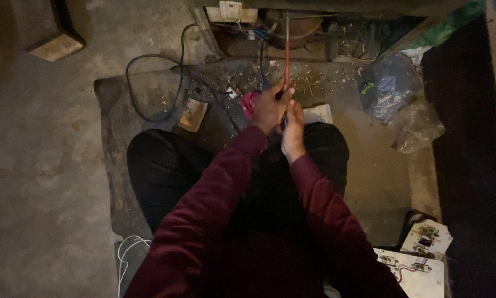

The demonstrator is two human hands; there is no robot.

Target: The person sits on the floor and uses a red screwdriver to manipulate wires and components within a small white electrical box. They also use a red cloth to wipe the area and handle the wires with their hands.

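The fingers of the left hand (269, 109) are wrapped tight around the handle end of a long thin red-shafted screwdriver (286, 52); a closed grip is seen. The right hand (292, 131) is pressed just behind and below it, fingers curled narrow against the same tool, though exactly how they meet the handle is hidden by the left hand. The shaft is pointed away from the body, up into the open base of a dark metal appliance housing (314, 33), where a rounded rusty brown part and loose wires are seen. The tip is lost in the shadow, so contact with a screw cannot be told.

Both maroon sleeves (226, 187) are extended over black-trousered crossed legs (165, 165). A pink object (249, 102) is partly covered by the left hand. Scattered debris (242, 77) lies on the grey concrete floor (38, 165) before the housing, with a black looped cable (148, 83) to the left and a crumpled clear plastic bag (397, 99) to the right. White switch boards with wiring (419, 265) lie at lower right.

Judged from this: the housing is already opened and parts are out; the work inside is under way, nothing is reassembled.
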